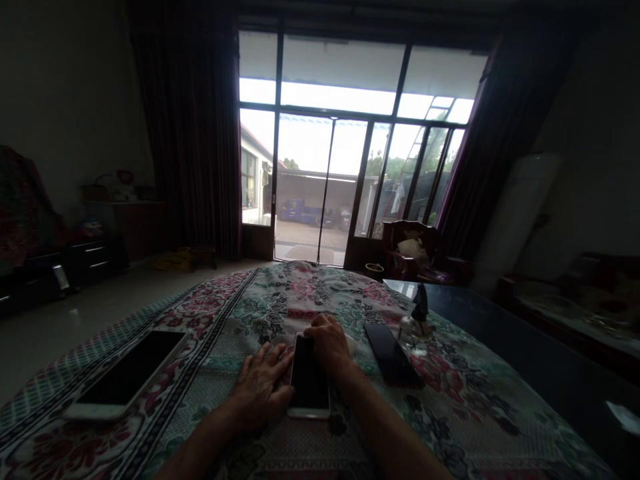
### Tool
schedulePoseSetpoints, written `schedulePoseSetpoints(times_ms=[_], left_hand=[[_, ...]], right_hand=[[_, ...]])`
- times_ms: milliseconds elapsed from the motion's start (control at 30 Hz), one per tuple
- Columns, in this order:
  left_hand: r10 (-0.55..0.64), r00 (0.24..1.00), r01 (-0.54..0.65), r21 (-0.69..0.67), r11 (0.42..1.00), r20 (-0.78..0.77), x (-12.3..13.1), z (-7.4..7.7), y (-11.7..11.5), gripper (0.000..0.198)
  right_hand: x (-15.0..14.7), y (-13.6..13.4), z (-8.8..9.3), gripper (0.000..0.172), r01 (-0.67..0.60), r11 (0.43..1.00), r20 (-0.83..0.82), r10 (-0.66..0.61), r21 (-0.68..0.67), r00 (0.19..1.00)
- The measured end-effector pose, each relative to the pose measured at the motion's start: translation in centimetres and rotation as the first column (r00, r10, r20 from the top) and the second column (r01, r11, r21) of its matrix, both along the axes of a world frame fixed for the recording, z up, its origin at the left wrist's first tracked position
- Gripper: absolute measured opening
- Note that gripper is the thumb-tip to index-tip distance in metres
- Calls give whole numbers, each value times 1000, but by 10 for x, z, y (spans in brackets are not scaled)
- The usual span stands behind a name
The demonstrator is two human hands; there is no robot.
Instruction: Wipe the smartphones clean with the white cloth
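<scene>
A phone (309, 380) with a dark screen and a white frame lies face up on a flowered cloth (280, 300). My left hand (260, 390) lies flat beside the phone's left edge, fingers spread and touching it. My right hand (327, 343) rests closed over the phone's top right corner, fingers curled down, with a bit of white cloth (351, 344) showing under it.
A bigger white-framed phone (130, 373) lies at the left and a dark phone (393, 353) at the right, next to a small clear spray bottle (414, 327). A dark glossy table (525, 360) adjoins on the right. Glass doors (325, 187) stand ahead.
</scene>
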State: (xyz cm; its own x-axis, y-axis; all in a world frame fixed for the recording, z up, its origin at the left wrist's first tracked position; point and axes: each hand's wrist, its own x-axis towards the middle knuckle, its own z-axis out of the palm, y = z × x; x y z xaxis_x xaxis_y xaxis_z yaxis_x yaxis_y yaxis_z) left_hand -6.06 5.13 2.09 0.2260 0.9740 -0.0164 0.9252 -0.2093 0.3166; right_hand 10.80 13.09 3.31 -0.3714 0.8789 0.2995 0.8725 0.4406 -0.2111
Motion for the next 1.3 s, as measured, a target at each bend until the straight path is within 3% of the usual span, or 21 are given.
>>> schedulePoseSetpoints(times_ms=[167,400,600,800,1100,1300], left_hand=[[-3,1000,3,3,1000,-9,0,1,0,67],[0,1000,0,-5,1000,12,-1,-1,0,66],[-5,999,5,-2,1000,32,-3,-1,1,66],[-17,999,17,-18,1000,32,-4,1,1,67],[-18,999,19,-30,999,42,-4,3,0,68],[-25,999,25,-24,999,39,-5,1,1,67]], right_hand=[[-9,0,-2,31,-87,996,16,87,-12,996],[2,-1,4,30,44,999,21,-43,-29,999],[-9,-3,0,31,-84,996,46,84,-7,995],[-9,-12,3,30,-131,990,4,132,-43,991],[-9,-3,-2,31,-57,998,19,58,-21,998],[-10,-10,3,31,-107,993,15,108,-39,994]])
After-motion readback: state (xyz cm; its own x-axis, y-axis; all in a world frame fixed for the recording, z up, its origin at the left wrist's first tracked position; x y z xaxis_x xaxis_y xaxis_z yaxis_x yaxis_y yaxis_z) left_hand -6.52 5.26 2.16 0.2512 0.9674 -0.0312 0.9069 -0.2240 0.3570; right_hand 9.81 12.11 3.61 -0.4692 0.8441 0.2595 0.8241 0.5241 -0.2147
